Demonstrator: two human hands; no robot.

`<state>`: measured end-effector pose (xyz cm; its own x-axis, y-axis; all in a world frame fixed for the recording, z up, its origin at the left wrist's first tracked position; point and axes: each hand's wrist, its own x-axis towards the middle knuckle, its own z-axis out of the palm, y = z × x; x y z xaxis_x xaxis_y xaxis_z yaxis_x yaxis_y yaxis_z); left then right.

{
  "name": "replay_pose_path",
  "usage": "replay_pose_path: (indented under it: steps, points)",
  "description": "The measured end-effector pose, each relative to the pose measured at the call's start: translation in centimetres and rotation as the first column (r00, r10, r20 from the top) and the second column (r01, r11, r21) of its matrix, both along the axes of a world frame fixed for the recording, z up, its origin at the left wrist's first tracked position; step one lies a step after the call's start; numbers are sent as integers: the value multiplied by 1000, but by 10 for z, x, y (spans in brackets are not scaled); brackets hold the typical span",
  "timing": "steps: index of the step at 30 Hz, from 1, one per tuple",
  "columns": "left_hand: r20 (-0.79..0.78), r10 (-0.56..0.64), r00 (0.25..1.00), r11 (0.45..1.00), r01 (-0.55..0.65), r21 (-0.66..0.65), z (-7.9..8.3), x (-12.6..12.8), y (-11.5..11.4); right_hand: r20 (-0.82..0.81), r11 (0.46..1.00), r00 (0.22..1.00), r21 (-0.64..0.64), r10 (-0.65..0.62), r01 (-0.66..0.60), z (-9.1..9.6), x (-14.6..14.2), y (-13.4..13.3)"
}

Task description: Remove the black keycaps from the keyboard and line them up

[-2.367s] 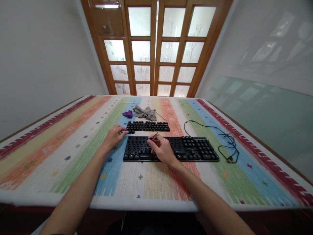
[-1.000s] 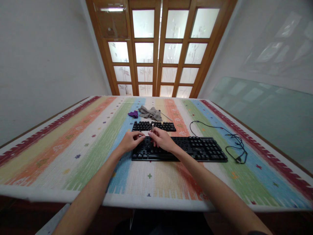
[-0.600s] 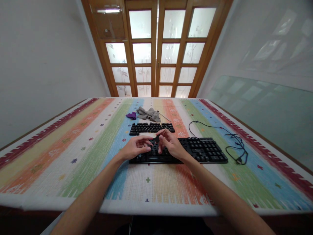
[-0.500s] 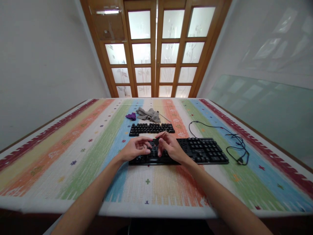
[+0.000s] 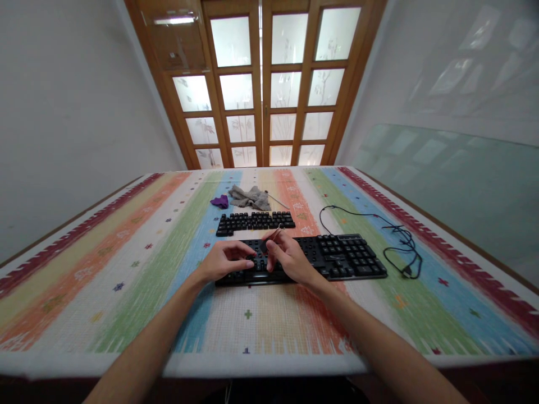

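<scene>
A black keyboard (image 5: 309, 257) lies across the cloth, many keycaps off its left and middle part. My left hand (image 5: 223, 259) is over its left end, palm turned inward, thumb and forefinger apart with nothing visible between them. My right hand (image 5: 290, 257) is over the keyboard's middle, fingers closed on a small dark tool with a thin wire loop, which looks like a keycap puller (image 5: 264, 245). The fingers partly cover it. Just behind the keyboard, loose black keycaps (image 5: 255, 220) are laid out in rows.
Beyond the keycaps lie a purple cloth (image 5: 219, 201), a crumpled grey cloth (image 5: 250, 198) and a thin stick (image 5: 278, 200). The keyboard's black cable (image 5: 406, 241) is loosely bunched at the right. A striped tablecloth (image 5: 138, 297) covers the table.
My left hand has drawn away to the left from the dark tool, widening the gap between the hands. The tool stays in my right hand, now tilted. The view has shifted slightly.
</scene>
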<state>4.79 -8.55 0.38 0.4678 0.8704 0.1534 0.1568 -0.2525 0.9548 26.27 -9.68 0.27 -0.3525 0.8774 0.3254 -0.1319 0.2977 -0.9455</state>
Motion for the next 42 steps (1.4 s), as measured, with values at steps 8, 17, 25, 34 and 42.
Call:
replay_pose_path:
  steps: [8, 17, 25, 34, 42]
  points:
    - [90, 224, 970, 961, -235, 143, -2, -10, 15, 19, 997, 997, 17, -71, 71, -3, 1, 0]
    - [72, 318, 945, 899, -324, 294, -9, -15, 25, 7, 987, 987, 23, -161, 161, -6, 8, 3]
    - [-54, 548, 835, 728, -443, 524, -8, -18, 27, -23, 984, 984, 20, -176, 177, -5, 12, 4]
    - [-198, 609, 768, 600, -283, 748, -12, -31, 43, -30, 982, 982, 39, -184, 185, -3, 12, 4]
    - [-407, 441, 800, 734, -60, 677, -7, -30, 68, -34, 981, 982, 58, -186, 187, 4, 11, 3]
